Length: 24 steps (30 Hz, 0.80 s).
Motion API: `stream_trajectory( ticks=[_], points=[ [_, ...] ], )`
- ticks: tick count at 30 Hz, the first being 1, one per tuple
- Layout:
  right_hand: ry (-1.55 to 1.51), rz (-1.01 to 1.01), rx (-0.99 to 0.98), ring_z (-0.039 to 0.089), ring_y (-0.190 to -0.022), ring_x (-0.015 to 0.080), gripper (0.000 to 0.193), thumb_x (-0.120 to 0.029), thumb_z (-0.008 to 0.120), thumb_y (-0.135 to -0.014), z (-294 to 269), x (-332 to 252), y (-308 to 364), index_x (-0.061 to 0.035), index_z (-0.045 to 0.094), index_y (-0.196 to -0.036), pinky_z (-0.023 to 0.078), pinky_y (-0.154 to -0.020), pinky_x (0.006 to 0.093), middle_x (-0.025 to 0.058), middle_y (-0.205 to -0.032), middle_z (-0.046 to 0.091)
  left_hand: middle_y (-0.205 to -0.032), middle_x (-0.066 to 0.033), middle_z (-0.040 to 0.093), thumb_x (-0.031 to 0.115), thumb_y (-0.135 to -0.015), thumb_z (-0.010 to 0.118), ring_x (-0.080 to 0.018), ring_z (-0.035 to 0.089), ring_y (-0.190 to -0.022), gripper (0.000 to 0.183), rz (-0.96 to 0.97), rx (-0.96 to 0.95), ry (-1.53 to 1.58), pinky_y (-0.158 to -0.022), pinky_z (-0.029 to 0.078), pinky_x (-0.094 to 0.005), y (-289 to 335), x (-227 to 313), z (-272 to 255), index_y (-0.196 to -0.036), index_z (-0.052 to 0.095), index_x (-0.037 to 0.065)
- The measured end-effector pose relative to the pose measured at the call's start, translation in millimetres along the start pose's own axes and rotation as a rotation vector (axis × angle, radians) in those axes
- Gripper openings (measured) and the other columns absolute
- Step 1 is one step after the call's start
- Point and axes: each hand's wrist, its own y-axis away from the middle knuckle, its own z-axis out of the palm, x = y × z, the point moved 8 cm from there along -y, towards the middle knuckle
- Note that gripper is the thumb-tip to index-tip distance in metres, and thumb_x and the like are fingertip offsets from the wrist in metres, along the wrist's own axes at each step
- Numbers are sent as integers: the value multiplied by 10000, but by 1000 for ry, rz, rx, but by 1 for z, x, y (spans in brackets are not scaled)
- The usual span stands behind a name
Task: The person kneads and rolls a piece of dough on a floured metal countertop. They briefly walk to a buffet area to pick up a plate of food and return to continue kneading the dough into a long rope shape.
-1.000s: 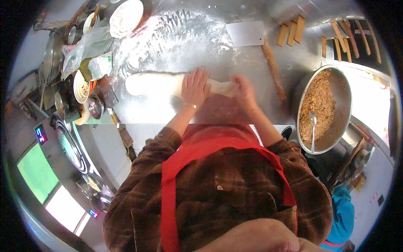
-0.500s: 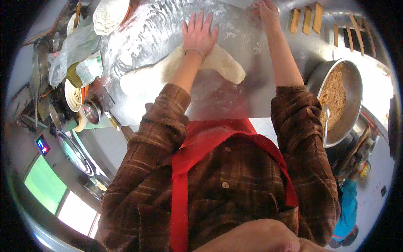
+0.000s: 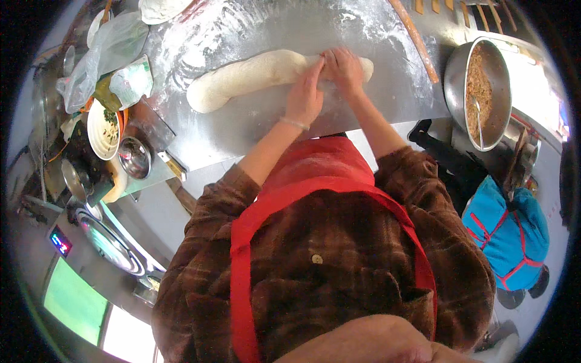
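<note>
Both hands close on a long dough log (image 3: 254, 75) lying across the floured steel tabletop (image 3: 254, 130): left hand (image 3: 304, 97) and right hand (image 3: 344, 68) pinch its right end; uneven squeezing could tear it

Both hands press a long dough roll (image 3: 254, 75) on the floured steel table (image 3: 242, 130): left hand (image 3: 304, 94) and right hand (image 3: 345, 69) touch, fingers (image 3: 330, 60) curled over the dough's right part.

Worktop (image 3: 254, 127) is brushed metal dusted with flour, the dough log (image 3: 254, 75) looks soft and matt, rolling pin (image 3: 414, 39) is wood, big bowl (image 3: 460, 91) shiny steel.
</note>
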Motion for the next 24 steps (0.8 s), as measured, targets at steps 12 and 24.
stream_trajectory(
  ticks=[12, 24],
  points=[
    [277, -41, 302, 525, -914, 240, 167, -243, 535, -814, 1, 5, -48, -203, 594, -965, 395, -790, 362, 7, -948, 587, -1129, -155, 542, 154, -843, 465, -338, 539, -991, 304, -163, 175, -77, -824, 442, -405, -79, -57, -83, -1129, 530, 73],
    [-196, 77, -164, 546, -965, 342, 340, -295, 483, -875, 15, 23, -150, -85, 553, -1133, 427, -826, 406, 163, -1052, 583, -1261, -201, 434, 244, -867, 450, -374, 409, -1142, 435, -93, 247, -691, -968, 332, -439, -123, -104, -25, -1227, 442, -1]
  ],
)
